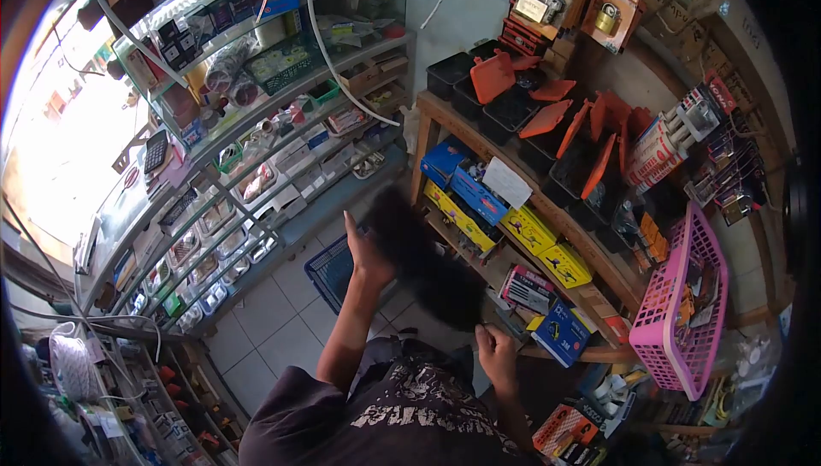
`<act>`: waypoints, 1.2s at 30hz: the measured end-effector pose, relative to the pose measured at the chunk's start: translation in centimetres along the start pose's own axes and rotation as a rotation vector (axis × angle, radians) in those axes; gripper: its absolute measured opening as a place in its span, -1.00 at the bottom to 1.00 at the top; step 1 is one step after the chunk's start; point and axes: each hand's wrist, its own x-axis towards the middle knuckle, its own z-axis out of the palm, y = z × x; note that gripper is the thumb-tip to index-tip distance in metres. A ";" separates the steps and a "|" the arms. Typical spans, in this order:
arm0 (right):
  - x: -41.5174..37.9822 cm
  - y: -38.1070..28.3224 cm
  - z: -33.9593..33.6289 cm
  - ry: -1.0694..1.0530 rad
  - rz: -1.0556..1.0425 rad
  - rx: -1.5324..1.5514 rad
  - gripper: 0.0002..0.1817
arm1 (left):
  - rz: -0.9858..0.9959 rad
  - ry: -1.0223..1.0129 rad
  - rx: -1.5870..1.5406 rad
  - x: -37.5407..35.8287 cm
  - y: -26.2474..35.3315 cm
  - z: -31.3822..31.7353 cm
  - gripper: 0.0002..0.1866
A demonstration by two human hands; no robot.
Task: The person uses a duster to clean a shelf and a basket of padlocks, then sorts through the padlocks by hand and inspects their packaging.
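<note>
A dark, fluffy duster (432, 265), blurred by motion, slants across the middle of the view in front of my body. My right hand (496, 355) is closed at its lower right end, where the handle would be; the handle itself is hardly visible. At the upper left end, my left hand (368, 254) is against the duster's fluff or just beside it. One finger of that hand points upward and the palm looks open, though the duster hides part of the other fingers.
Glass shelves (282, 145) with small goods line the left. On the right, a wooden shelf (428, 107) carries black bins with orange lids (547, 120) and yellow boxes (530, 225). A pink basket (646, 333) juts out; a blue basket (318, 271) sits on the tiled floor (286, 342).
</note>
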 end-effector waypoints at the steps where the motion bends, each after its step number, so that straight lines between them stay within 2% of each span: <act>1: -0.2 0.1 0.0 0.052 0.004 0.006 -0.62 | -0.026 0.056 -0.026 -0.3 0.0 0.7 0.09; 3: -0.5 1.1 -0.3 -0.025 0.022 0.031 -0.61 | -0.012 0.072 0.005 0.4 -0.2 -0.8 0.08; 5: -0.4 1.5 -0.3 -0.090 0.037 0.059 -0.60 | -0.038 -0.214 0.043 0.8 -0.1 -1.9 0.08; 6: -0.3 0.9 -0.2 -0.029 0.042 0.063 -0.61 | 0.034 0.165 0.023 0.0 -0.4 1.8 0.05; 8: -0.6 0.9 -0.2 0.027 0.054 0.066 -0.62 | 0.043 0.147 0.082 0.7 -0.5 1.1 0.04; 10: -0.7 1.6 -0.3 -0.140 0.068 0.185 -0.62 | 0.059 0.125 0.144 0.8 -0.5 1.0 0.03; 11: -0.5 1.6 -0.2 -0.138 0.062 0.186 -0.62 | 0.027 0.093 0.097 0.8 -0.4 1.0 0.04; 13: -0.4 0.8 -0.2 0.028 0.111 0.173 -0.65 | -0.039 0.039 -0.002 0.7 -0.5 1.1 0.07; 15: -0.8 2.1 -0.2 -0.056 0.114 0.196 -0.64 | -0.062 0.053 -0.001 0.9 -0.5 0.4 0.09; 17: -0.8 2.3 -0.2 -0.128 0.113 0.223 -0.64 | -0.045 -0.130 0.080 1.6 -0.5 -1.3 0.08; 18: -0.9 1.8 -0.4 -0.100 0.138 0.213 -0.64 | 0.061 0.159 0.092 1.3 -0.9 1.2 0.08; 19: -1.1 1.2 -0.7 -0.066 0.168 0.203 -0.65 | 0.048 0.155 0.094 1.4 -0.7 0.6 0.08; 21: -1.7 0.6 -2.5 -0.086 0.157 0.155 -0.64 | -0.044 -0.029 0.130 1.7 -0.5 -1.4 0.07; 22: -2.3 0.2 -4.0 -0.115 0.144 0.110 -0.62 | -0.047 0.025 0.036 1.7 -0.3 -2.1 0.07; 23: -2.8 -1.1 -5.9 -0.053 0.222 0.127 -0.65 | -0.066 0.082 -0.050 1.9 -0.1 -2.8 0.07; 25: -4.4 -3.2 -10.8 0.140 0.163 -0.054 -0.67 | -0.095 -0.045 0.123 1.1 -0.4 -2.2 0.06; 27: -6.6 -6.1 -14.9 0.394 0.152 -0.137 -0.69 | -0.071 0.064 0.199 1.6 0.0 -3.3 0.05; 29: -9.5 -8.4 -18.4 0.643 0.190 -0.180 -0.68 | -0.102 0.058 0.176 2.1 0.3 -4.2 0.04; 33: -14.1 -12.4 -23.8 0.919 0.306 -0.385 -0.65 | -0.104 0.135 0.152 2.3 -0.6 -3.1 0.01; 36: -15.6 -13.8 -26.0 1.111 0.295 -0.583 -0.61 | -0.154 0.100 0.186 2.5 -2.0 -2.3 -0.01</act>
